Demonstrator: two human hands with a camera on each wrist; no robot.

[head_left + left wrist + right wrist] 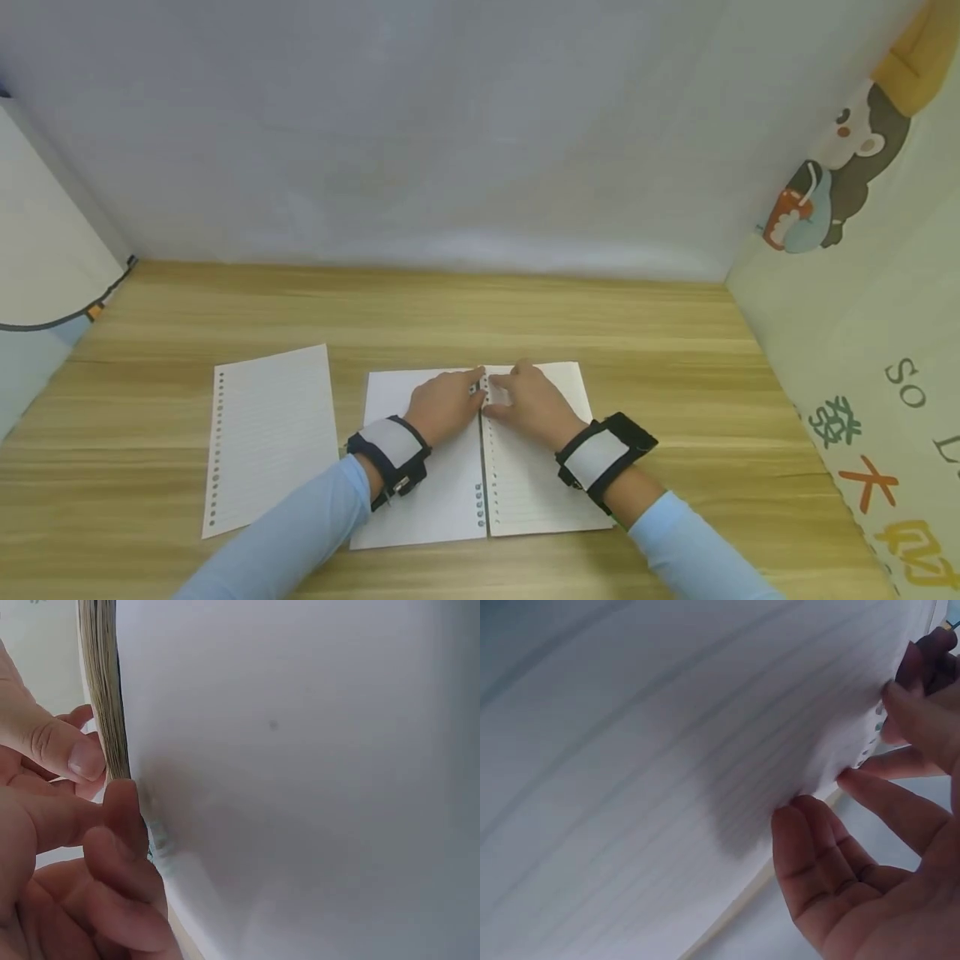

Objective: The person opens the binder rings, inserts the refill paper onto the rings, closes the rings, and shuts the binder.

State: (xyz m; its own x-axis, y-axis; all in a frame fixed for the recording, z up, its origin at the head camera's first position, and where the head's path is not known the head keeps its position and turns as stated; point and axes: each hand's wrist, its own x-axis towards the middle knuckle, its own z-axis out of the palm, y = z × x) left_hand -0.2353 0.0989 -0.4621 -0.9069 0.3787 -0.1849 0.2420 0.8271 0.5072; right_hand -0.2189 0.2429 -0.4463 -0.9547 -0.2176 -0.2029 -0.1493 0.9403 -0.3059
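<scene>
An open loose-leaf notebook (pixel 442 517) lies with a blank white page on the left and lined pages (pixel 540 500) on the right. Punched holes run down both inner margins, and rings show near the bottom of the spine. At the top of the spine, my left hand (pixel 445 404) holds the inner edge with bent fingers (pixel 124 810). Opposite it, my right hand (pixel 536 404) lies over the lined pages. Its thumb touches the hole margin, and several fingertips (pixel 784 825) rest at the paper's edge. Fingers hide the upper rings.
A loose lined sheet (pixel 270 437) with holes down its left side lies left of the notebook on the wooden table (pixel 660 350). A pale wall sheet (pixel 420 150) rises behind the table, and a printed panel (pixel 862 308) borders the right side.
</scene>
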